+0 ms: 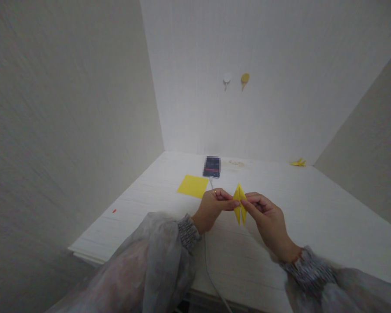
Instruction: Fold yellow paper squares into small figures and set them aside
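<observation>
A small folded piece of yellow paper (239, 191) is held upright above the white table, pointed at the top and split into two points below. My left hand (213, 208) pinches its left side between thumb and fingers. On the opposite side, my right hand (269, 217) grips it the same way, thumb in front. Fingers of both hands cover part of its middle. A flat square sheet of yellow paper (193, 186) lies on the table just beyond my left hand.
Behind the sheet lies a phone (212, 167), its white cable (206, 256) running under my left wrist to the front edge. Folded yellow paper (299, 162) sits at the back right corner. A red mark (114, 211) shows at left. Two hooks (245, 78) are on the back wall.
</observation>
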Tool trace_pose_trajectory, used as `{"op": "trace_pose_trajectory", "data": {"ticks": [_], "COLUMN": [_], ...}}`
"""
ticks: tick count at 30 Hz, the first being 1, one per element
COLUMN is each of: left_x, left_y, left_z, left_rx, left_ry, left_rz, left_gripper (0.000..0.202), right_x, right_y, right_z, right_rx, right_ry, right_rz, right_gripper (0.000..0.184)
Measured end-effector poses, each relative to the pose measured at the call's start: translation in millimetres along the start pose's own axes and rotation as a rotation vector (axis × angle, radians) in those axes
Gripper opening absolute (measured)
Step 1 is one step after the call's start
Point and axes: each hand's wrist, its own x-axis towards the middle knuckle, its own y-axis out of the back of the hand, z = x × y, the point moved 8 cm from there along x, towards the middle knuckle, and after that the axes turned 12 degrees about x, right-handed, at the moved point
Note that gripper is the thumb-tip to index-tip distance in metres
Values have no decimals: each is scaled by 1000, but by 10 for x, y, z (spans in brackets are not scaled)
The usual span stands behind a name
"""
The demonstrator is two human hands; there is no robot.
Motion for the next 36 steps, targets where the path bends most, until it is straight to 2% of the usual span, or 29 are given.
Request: {"op": "trace_pose_trajectory", "data": {"ticks": [5,11,16,25,30,36], "left_x": [-1,-10,0,24,29,48], "left_y": [-18,-10,-13,-57,-32,35], "left_z": [32,32,3,-54,-78,-71], "left_rx": [-5,2,11,-40,-32,204], "left_ry": [-19,-2,4,7,15,-26], "left_rz": [-2,-7,-49,-76,-58,-32], "left_gripper": [31,42,39,35,36,38], "right_x": [-20,-11,-17,-43,-41,59], "right_y": [-9,-41,-9,36,-8,-61], "right_z": [-23,-27,28,58,61,-60], "right_rx": [-7,163,173,11,-51,-224], "right_ry": [-17,-42,-79,-48,-4,52], "right_rz": [35,57,92,129,69,-86], "right_gripper": [11,33,34,29,30,15]}}
